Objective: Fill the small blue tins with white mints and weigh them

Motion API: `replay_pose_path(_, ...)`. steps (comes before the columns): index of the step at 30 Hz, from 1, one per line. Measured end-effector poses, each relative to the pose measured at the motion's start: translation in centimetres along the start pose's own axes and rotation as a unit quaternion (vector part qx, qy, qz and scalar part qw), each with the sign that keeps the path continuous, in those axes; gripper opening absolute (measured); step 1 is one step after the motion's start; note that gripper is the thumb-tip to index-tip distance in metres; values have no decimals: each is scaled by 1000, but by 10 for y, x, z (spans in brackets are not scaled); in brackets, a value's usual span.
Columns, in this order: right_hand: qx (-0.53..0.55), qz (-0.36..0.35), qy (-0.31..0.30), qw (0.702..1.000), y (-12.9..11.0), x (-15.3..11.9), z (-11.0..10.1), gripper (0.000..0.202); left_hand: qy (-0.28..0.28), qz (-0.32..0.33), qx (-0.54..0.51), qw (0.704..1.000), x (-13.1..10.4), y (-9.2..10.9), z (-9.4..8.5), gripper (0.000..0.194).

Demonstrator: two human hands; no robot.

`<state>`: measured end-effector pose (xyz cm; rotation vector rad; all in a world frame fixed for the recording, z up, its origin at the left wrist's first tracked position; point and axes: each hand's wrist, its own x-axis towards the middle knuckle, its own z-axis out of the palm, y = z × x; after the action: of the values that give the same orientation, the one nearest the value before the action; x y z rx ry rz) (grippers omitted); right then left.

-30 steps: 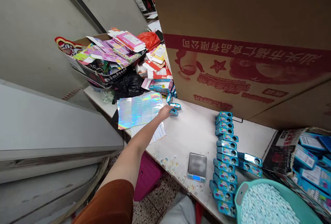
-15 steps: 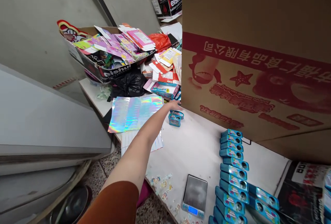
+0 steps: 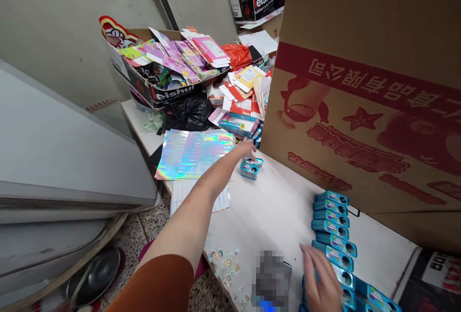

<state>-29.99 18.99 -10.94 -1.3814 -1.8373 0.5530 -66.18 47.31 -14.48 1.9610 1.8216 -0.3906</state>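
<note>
My left hand (image 3: 247, 149) reaches far across the table to two small blue tins, its fingers apart. The nearer blue tin (image 3: 248, 171) lies just below the fingers, and a second blue tin (image 3: 256, 162) sits right behind it. Whether the fingertips touch the rear tin I cannot tell. At the lower right, my right hand (image 3: 322, 278) is blurred and looks open over the near part of a long row of blue tins (image 3: 331, 215). A small digital scale (image 3: 286, 278), partly pixelated, lies left of that hand.
A large cardboard carton (image 3: 360, 158) walls off the right side. Shiny holographic sheets (image 3: 194, 153) lie left of my forearm. Behind them are a black plastic bag (image 3: 189, 113), flattened packaging (image 3: 248, 79) and an overfilled box (image 3: 173, 93). Stickers (image 3: 225, 264) dot the front edge.
My right hand has come into view at the lower right, over the tin row. My left hand stays by the two tins, its fingers now lower. The view has shifted slightly.
</note>
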Motion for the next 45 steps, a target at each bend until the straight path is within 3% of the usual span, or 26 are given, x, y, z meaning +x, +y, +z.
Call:
replay_pose_path(2,23,28,-85,996,9,39,48,28,32,4,0,999,-6,-4,2,67)
replay_pose_path(6,-53,14,-129,990,46,99,125,37,58,-10,-36,998,-13,-1,7,82)
replay_pose_path(10,-163,-47,-121,978,93,111,167,47,31,-53,-55,997,-14,12,10,99)
replay_pose_path(13,-207,-67,-98,971,117,101,183,51,55,-80,-51,994,-13,22,12,86)
replay_pose_path(16,-217,-69,-77,971,125,93,191,50,95,-98,-58,989,-10,20,16,75)
replay_pose_path(22,-200,-58,-79,975,121,92,189,50,57,-106,-125,985,0,-3,29,71)
replay_pose_path(28,-194,-53,-75,977,117,93,187,53,16,-165,-74,983,14,13,32,102)
replay_pose_path(33,-194,-57,-77,976,118,94,188,54,-10,-187,4,982,23,22,25,96)
replay_pose_path(36,-185,-54,-74,978,118,94,188,53,-4,-159,10,987,20,18,20,96)
replay_pose_path(40,-184,-53,-75,979,117,94,188,52,25,-82,0,996,4,-3,18,94)
replay_pose_path(43,-185,-56,-75,978,116,95,187,50,53,-17,-30,998,-24,-36,9,90)
replay_pose_path(45,-184,-56,-74,978,116,95,187,49,59,28,-40,997,-48,-60,-7,86)
